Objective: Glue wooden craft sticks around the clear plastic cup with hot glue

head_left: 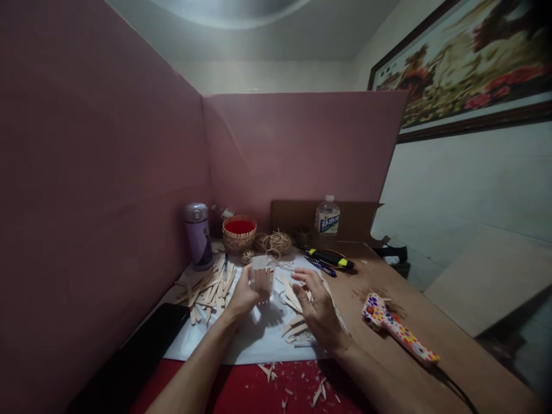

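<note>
My left hand [244,294] grips a small clear plastic cup [260,264] whose side is partly covered with upright wooden craft-stick pieces [261,280]. The cup is held above a white sheet [259,345]. To its right, my right hand [317,307] hovers with fingers apart and slightly bent, over cut stick pieces [294,326] on the sheet. I see nothing between its fingers. Left of my left hand lies a loose heap of wooden craft sticks [209,293].
A purple flask [199,236], a stick-covered bowl with red inside [240,234], twine [276,244] and a bottle [328,217] stand behind. A yellow-black cutter [330,257] and a flower-patterned glue gun [399,329] with a cord lie right. Wood scraps litter the red cloth [241,391].
</note>
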Demonstrator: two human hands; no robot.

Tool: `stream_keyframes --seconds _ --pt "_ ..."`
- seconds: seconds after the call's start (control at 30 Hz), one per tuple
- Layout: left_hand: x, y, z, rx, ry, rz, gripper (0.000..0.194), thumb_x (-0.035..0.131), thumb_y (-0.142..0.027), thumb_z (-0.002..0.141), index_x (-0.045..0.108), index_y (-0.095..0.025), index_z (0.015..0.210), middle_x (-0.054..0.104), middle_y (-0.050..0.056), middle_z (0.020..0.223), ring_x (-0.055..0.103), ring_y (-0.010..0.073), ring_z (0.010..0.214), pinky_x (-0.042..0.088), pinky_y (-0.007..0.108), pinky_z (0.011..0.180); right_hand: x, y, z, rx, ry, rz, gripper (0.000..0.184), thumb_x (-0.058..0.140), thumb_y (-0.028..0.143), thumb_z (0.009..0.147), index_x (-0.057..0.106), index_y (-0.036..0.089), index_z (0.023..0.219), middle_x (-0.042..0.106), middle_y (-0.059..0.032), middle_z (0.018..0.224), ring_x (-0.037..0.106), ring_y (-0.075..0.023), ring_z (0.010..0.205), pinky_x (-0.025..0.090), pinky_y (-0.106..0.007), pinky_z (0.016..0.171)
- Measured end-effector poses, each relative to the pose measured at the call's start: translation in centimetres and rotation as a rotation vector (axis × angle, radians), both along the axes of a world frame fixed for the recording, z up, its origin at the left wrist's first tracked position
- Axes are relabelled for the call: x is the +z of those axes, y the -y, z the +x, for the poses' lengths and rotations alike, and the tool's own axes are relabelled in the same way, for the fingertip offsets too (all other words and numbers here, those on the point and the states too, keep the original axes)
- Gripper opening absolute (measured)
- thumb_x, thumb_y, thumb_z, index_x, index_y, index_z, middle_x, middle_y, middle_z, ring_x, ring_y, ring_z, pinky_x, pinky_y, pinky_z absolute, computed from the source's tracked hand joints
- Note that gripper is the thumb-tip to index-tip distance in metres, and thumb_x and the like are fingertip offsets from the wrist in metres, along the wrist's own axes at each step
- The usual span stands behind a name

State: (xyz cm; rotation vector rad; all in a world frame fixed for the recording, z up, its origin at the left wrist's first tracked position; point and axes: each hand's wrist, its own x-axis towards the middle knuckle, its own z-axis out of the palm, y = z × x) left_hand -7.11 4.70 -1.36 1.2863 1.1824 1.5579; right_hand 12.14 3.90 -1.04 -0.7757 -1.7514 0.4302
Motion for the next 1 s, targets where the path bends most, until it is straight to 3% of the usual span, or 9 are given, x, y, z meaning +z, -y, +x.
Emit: stream_keyframes --seconds 0.17,0.37,0.6,0.8,1.0 --pt "-0.3 -0.1 -0.1 0.012 -0.003 0.040 0.085 0.072 0.000 0.039 0.053 -0.020 0.120 0.061 0.009 0.116 0.056 0.0302 0.110 0.044 0.041 0.094 -0.4 -0.1 0.0 -0.001 0.031 0.011 0.020 0.047 0.032 0.096 0.063 0.021 0.102 0.057 -0.0123 0.117 0.052 -0.0268 0.115 0.047 -0.046 0.094" --pt "-0.1 0.1 -0.1 -0.048 0.049 0.007 0.093 0.065 0.004 0.040 0.050 -0.020 0.128 0.060 0.011 0.120 0.055 0.0311 0.112 0.045 0.040 0.093 -0.9 0.1 0.0 0.012 0.063 0.054 0.017 0.048 0.028 0.095 0.063 0.023 0.101 0.056 -0.0110 0.117 0.051 -0.0262 0.116 0.046 -0.046 0.096" --pt "0.7 0.5 -0.3 -0.081 0.052 0.017 0.083 0.074 -0.005 0.042 0.054 -0.019 0.121 0.063 0.011 0.115 0.058 0.0288 0.107 0.044 0.038 0.091 -0.5 0.6 -0.1 0.018 0.106 0.117 0.013 0.052 0.020 0.092 0.064 0.022 0.096 0.058 -0.0107 0.114 0.053 -0.0258 0.113 0.044 -0.045 0.098" --pt "0.5 0.1 -0.3 -0.036 0.037 -0.007 0.055 0.081 -0.014 0.044 0.062 -0.016 0.095 0.066 0.009 0.099 0.060 0.0262 0.095 0.045 0.039 0.087 -0.5 0.6 -0.2 0.022 0.121 0.119 0.013 0.053 0.018 0.090 0.065 0.022 0.094 0.059 -0.0109 0.113 0.055 -0.0257 0.110 0.046 -0.043 0.095" --pt "1.2 0.9 -0.1 -0.081 0.155 -0.012 0.046 0.083 -0.029 0.057 0.065 -0.016 0.097 0.069 0.010 0.098 0.062 0.0250 0.092 0.045 0.040 0.087 -0.5 0.6 -0.2 0.018 0.139 0.128 0.013 0.053 0.019 0.090 0.065 0.021 0.094 0.059 -0.0121 0.111 0.056 -0.0260 0.109 0.047 -0.043 0.094"
